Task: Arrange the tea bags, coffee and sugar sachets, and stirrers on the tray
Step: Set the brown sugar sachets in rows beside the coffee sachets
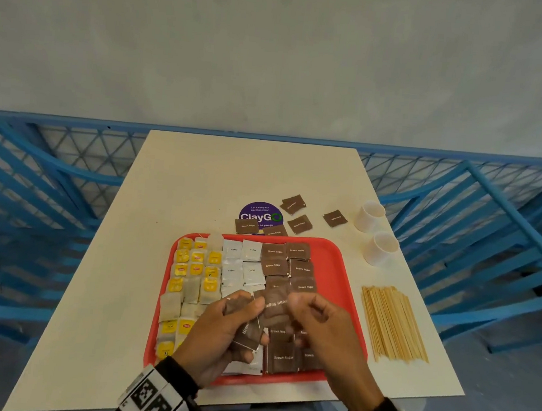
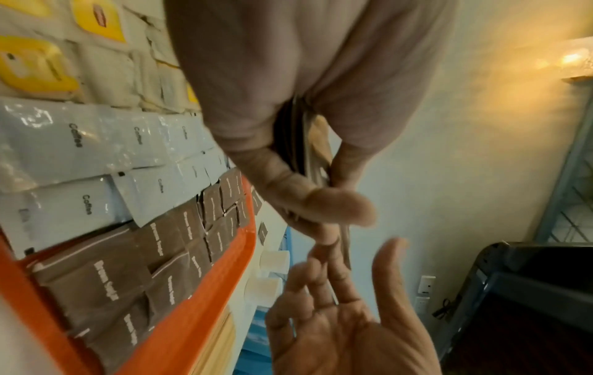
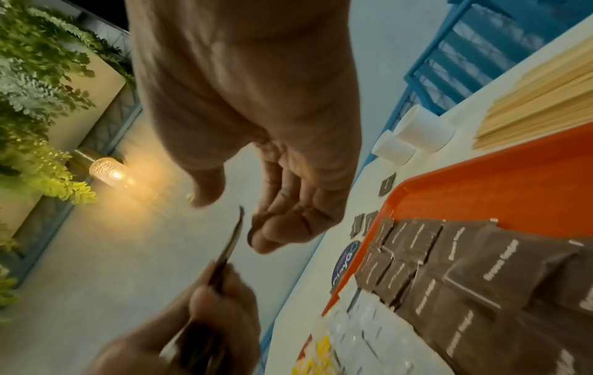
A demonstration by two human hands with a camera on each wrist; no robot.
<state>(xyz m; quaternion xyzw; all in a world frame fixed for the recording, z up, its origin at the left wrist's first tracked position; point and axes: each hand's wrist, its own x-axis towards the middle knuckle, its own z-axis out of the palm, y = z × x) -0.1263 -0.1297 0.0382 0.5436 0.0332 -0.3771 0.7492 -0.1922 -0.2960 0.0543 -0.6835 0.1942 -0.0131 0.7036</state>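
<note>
While both hands hover over the near half of the red tray (image 1: 330,258), the left hand (image 1: 221,328) grips a small stack of brown sugar sachets (image 1: 248,331), thumb curled over the top and fingers underneath. The right hand (image 1: 321,329) sits just beside it, to the right. Its fingers are loosely bent and its fingertips (image 3: 273,238) are near the top sachet of the stack; in the right wrist view the thumb and fingers are apart with nothing pinched between them.

On the tray, tea bags (image 1: 195,264) with yellow tags fill the left columns, white coffee sachets (image 1: 242,261) lie in the middle, and rows of brown sugar sachets lie to their right, running under the hands. The right strip of the tray is bare.

Beyond the tray's far edge, several loose sugar sachets (image 1: 299,223) lie on the white table (image 1: 201,174), around a round purple sticker (image 1: 260,216). A bundle of wooden stirrers (image 1: 393,325) rests on the table to the right of the tray, well apart from the right hand. Two white cups (image 1: 376,233) lie beyond the stirrers.
</note>
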